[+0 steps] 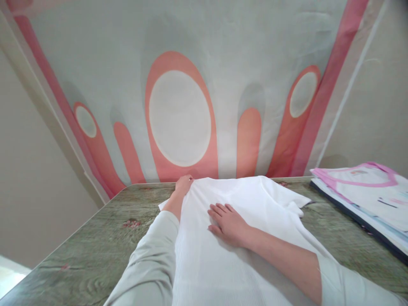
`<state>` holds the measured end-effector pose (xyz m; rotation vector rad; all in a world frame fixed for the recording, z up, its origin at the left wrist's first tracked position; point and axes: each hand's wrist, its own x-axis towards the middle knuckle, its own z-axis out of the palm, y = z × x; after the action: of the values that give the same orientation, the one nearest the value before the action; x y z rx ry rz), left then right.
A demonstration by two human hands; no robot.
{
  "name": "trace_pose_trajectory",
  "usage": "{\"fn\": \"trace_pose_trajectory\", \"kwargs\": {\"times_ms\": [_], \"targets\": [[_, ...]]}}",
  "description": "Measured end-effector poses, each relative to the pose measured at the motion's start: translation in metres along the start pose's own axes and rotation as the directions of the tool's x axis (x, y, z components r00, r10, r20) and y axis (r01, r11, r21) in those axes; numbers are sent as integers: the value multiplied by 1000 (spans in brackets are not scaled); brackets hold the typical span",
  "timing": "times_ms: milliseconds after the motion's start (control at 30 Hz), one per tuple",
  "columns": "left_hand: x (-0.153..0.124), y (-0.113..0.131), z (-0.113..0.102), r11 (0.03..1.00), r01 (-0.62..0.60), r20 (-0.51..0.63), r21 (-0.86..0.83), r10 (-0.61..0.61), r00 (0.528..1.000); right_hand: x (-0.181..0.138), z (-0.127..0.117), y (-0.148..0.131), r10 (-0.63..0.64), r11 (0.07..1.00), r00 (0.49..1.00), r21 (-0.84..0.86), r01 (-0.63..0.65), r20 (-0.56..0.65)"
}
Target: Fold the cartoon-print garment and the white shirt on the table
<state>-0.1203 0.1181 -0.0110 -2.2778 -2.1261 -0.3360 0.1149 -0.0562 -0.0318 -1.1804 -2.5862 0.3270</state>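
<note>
On the wood-grain worktop [95, 238], a white shirt [223, 272], spread flat from the near edge to the far edge, with one sleeve sticking out to the right. At its far left corner, the left hand [184, 185], fingers curled tight on the fabric edge, the arm in a pale sleeve lying along the shirt's left side. In the middle of the cloth, the right hand [228, 223], palm down, fingers straight and close together, pressing flat and gripping nothing. To the right, well apart from both hands, a stack of folded clothes [366, 191] with pink trim on top, at the worktop's right edge. Behind the worktop, a pale hanging cloth [178, 119] with pink and orange ovals.
</note>
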Motion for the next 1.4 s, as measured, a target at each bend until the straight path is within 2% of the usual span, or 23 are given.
{"fn": "trace_pose_trajectory", "kwargs": {"times_ms": [100,200,300,367,467,533,633,700,767,867,967,1033,1100,1167,1233,1333,1400], "targets": [[-12,16,-1,998,-50,-4,29,50,999,0,0,-1,-2,1000,1000,0,2,-11],[-33,44,2,984,-173,3,38,173,985,1,1,-1,-19,1000,999,21,20,-34],[-66,73,8,938,-347,58,12,346,937,5,-2,5,6,994,993,108,7,-117],[-90,87,10,910,-415,90,-9,414,906,9,-5,13,93,982,979,179,-60,-182],[-122,99,10,901,-434,103,-18,433,896,14,-10,33,264,961,939,141,-237,-219],[-136,103,11,903,-429,123,-23,428,895,14,-11,48,326,945,921,61,-320,-213],[-148,103,16,906,-422,146,-42,423,894,9,-12,72,344,937,924,1,-349,-165],[-151,101,21,908,-417,131,-45,419,899,3,-15,90,357,928,930,-84,-364,-87],[-150,99,24,908,-417,117,-39,418,901,-7,-23,108,386,908,922,-164,-385,-24],[-150,99,22,911,-411,129,-26,410,903,-26,-39,127,459,866,887,-199,-458,-44],[-157,110,15,928,-372,147,6,367,919,-50,-47,121,499,833,863,-229,-503,-79],[-168,121,11,915,-404,126,4,401,907,-68,-42,104,434,869,899,-237,-435,-61],[-181,131,9,872,-489,102,-32,490,866,-88,-33,86,300,931,954,-214,-295,-11],[-193,138,11,834,-547,99,-74,552,828,-108,-26,76,257,947,966,-202,-251,8],[-200,140,14,827,-554,110,-98,562,820,-126,-26,79,330,920,944,-223,-323,-5],[-200,138,17,824,-557,112,-103,566,816,-150,-38,100,517,818,855,-270,-508,-42],[-197,136,15,819,-564,121,-102,573,810,-162,-50,116,581,771,813,-286,-568,-49]]}}
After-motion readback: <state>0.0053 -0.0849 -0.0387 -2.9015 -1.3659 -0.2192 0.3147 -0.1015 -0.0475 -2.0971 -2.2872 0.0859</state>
